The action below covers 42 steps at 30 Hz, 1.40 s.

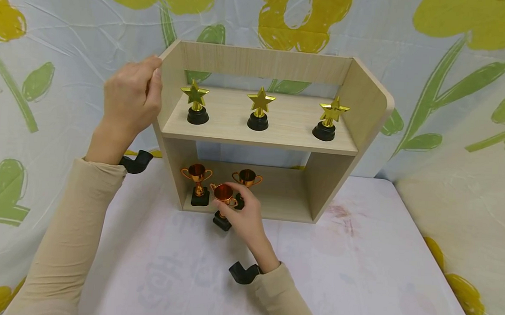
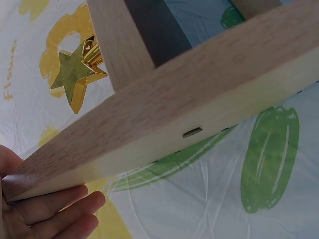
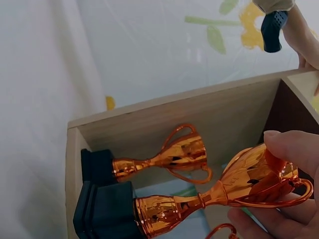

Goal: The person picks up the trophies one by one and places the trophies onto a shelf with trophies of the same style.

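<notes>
My left hand (image 1: 131, 94) grips the upper left side panel of a light wooden shelf (image 1: 257, 142); in the left wrist view the fingers (image 2: 65, 209) lie along the panel's outer face. My right hand (image 1: 243, 211) pinches a bronze trophy cup (image 3: 254, 179) by its bowl, thumb on one side and fingers on the other. This cup, with its black base (image 3: 104, 209), is at the front edge of the lower shelf. Behind it on that shelf stand a second bronze trophy cup (image 1: 197, 173) at the left and a third bronze cup (image 1: 247, 177), partly hidden by my right hand.
On the upper shelf stand three gold star trophies: a left star (image 1: 195, 95), a middle star (image 1: 261, 102) and a right star (image 1: 333, 112). The shelf stands on a white-covered table (image 1: 357, 277), against a flower-printed cloth (image 1: 452, 115).
</notes>
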Each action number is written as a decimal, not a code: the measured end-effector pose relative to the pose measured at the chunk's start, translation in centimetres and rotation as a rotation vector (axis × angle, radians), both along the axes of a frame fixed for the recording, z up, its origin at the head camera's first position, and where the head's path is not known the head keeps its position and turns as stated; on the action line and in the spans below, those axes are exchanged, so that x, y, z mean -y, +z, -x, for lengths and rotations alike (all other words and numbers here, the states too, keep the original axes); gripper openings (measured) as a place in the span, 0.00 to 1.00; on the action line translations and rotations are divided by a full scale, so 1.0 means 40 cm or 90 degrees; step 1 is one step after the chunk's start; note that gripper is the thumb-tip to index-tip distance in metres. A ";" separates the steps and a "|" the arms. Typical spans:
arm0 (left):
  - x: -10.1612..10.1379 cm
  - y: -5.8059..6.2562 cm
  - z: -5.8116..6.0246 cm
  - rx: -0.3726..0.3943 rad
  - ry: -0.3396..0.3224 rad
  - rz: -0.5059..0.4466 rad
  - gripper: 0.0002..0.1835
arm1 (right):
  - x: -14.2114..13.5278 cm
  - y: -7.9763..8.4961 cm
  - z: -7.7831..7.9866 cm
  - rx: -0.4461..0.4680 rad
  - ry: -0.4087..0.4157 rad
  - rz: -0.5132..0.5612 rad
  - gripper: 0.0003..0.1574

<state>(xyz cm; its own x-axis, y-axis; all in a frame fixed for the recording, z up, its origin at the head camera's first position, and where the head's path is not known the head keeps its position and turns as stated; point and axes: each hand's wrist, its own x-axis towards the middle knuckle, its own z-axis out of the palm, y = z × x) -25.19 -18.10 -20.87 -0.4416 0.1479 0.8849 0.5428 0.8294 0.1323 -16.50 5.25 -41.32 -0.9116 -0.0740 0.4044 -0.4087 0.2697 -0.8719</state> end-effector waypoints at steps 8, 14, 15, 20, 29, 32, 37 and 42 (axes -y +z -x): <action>0.001 0.000 -0.001 0.002 0.000 0.002 0.20 | -0.012 0.086 -0.040 0.006 -0.004 0.006 0.27; 0.001 0.003 -0.003 0.005 0.002 0.003 0.20 | -0.025 0.107 -0.045 0.007 -0.013 0.002 0.27; 0.001 0.003 -0.003 0.005 0.002 0.003 0.20 | -0.027 0.108 -0.044 0.010 -0.014 0.000 0.27; 0.000 0.003 -0.003 0.004 0.002 0.002 0.20 | -0.033 0.113 -0.044 0.015 -0.012 -0.004 0.27; 0.000 0.004 -0.003 0.007 0.003 0.005 0.20 | -0.039 0.128 -0.050 0.008 -0.014 -0.002 0.28; -0.001 0.004 -0.003 0.005 0.002 0.005 0.20 | -0.042 0.130 -0.050 0.003 -0.016 0.001 0.28; 0.000 0.003 -0.003 0.004 0.002 0.004 0.20 | -0.045 0.135 -0.051 -0.006 -0.022 0.003 0.27; -0.001 0.001 -0.002 0.006 0.003 -0.001 0.19 | -0.047 0.141 -0.051 -0.006 -0.044 -0.006 0.27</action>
<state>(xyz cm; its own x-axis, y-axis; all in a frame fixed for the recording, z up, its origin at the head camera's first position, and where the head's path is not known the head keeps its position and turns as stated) -25.10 -18.08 -20.82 -0.4501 0.1450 0.8811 0.5382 0.8314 0.1381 -14.45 7.13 -35.70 -0.9109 -0.0153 0.4122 -0.3968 0.3054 -0.8656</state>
